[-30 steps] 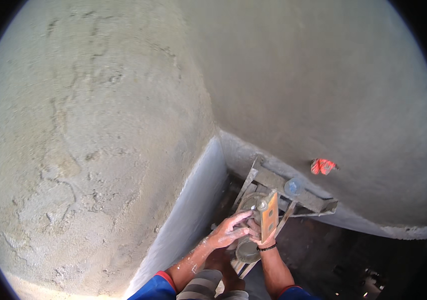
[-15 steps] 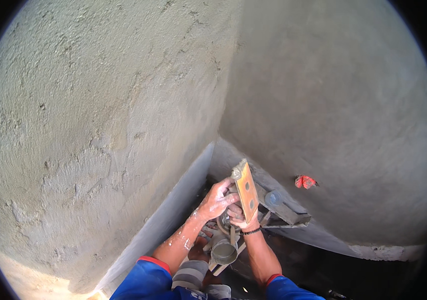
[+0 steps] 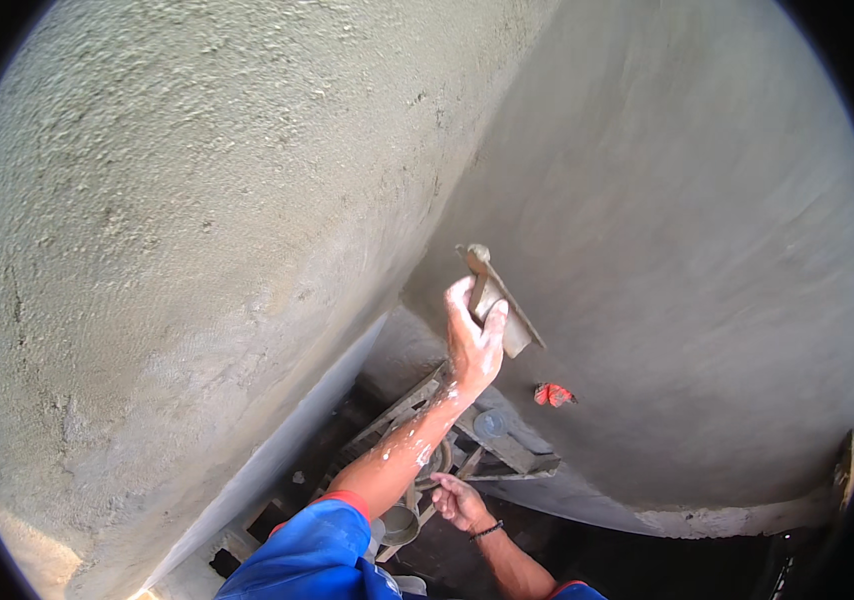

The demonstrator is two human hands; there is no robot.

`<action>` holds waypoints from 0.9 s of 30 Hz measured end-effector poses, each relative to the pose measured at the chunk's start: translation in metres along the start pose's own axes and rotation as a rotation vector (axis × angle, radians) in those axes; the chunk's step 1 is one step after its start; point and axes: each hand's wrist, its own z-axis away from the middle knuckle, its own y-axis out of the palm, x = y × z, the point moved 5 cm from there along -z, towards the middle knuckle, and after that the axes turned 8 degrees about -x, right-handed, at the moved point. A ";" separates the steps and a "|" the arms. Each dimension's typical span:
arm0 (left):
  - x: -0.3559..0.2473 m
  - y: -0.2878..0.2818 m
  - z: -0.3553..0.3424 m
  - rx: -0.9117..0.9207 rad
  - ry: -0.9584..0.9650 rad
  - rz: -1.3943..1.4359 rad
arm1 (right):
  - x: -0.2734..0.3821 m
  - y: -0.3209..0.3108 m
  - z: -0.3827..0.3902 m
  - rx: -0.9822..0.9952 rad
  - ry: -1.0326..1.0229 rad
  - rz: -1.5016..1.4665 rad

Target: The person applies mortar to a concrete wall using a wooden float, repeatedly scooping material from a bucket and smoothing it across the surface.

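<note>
My left hand (image 3: 475,340), spattered with pale plaster, grips a plastering float (image 3: 515,330) by its handle, raised at the corner of the grey walls, a lump of mortar at its top end. My right hand (image 3: 457,505), with a dark beaded bracelet, is lower down, open with fingers loosely bent, beside a wooden stand (image 3: 522,456). On and around the stand are a pale blue container (image 3: 490,424) and a round grey container (image 3: 399,527), partly hidden by my left arm.
A rough plastered wall (image 3: 137,260) fills the left and meets a smoother wall (image 3: 677,250) on the right. A crumpled red object (image 3: 554,394) shows against the smooth wall. Dark floor (image 3: 627,560) lies below, with a ledge along the walls' foot.
My left hand has risen with the float and turned it over, its orange face now hidden. My right hand has come off the float and dropped lower. The view has shifted along the walls.
</note>
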 end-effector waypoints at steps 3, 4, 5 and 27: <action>-0.039 0.033 -0.025 -0.148 0.176 -0.197 | -0.018 -0.031 0.023 -0.157 -0.011 0.070; -0.050 0.043 -0.036 -0.166 0.182 -0.168 | -0.023 -0.043 0.027 -0.183 -0.024 0.076; -0.055 0.048 -0.047 -0.168 0.140 -0.151 | -0.028 -0.051 0.030 -0.217 -0.023 0.064; -0.042 0.047 -0.034 0.140 0.400 -0.807 | -0.004 -0.086 0.053 -0.376 -0.197 0.125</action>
